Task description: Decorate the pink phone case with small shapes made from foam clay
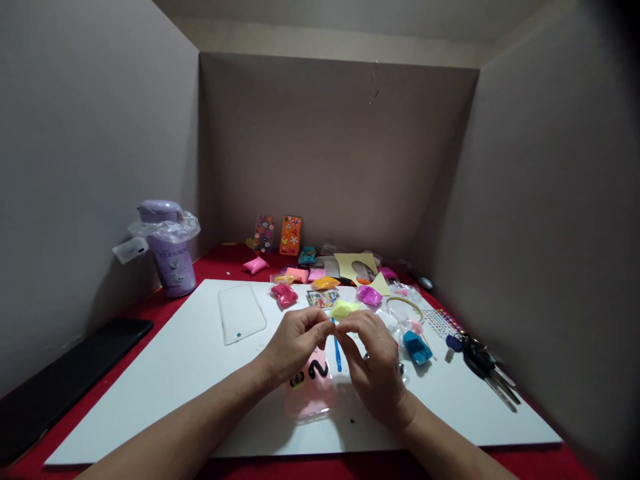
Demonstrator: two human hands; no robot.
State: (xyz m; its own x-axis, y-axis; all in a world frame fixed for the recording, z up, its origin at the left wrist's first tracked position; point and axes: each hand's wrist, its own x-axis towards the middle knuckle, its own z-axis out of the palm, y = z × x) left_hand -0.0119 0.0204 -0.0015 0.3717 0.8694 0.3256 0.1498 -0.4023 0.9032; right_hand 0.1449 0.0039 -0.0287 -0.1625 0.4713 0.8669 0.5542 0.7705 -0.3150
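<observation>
My left hand (299, 340) and my right hand (371, 360) meet above the white board, thumbs and forefingers pinched together at the tips. Whatever lies between those fingertips is too small or hidden to name. Below them is a pink phone case (310, 399) with black curved shapes on it, partly covered by my left hand. A blue modelling tool (337, 353) lies on the board between my hands. Beyond the fingertips rests a yellow clay packet (345, 308). A dark crumb (352, 421) sits near the board's front.
A clear phone case (242, 313) lies on the left of the white board (200, 373). Clay packets, including a blue one (417, 348), spread across the back and right. Scissors (493, 373) lie at the right edge. A purple tumbler (173, 260) stands at left, decorated cases (291, 235) behind.
</observation>
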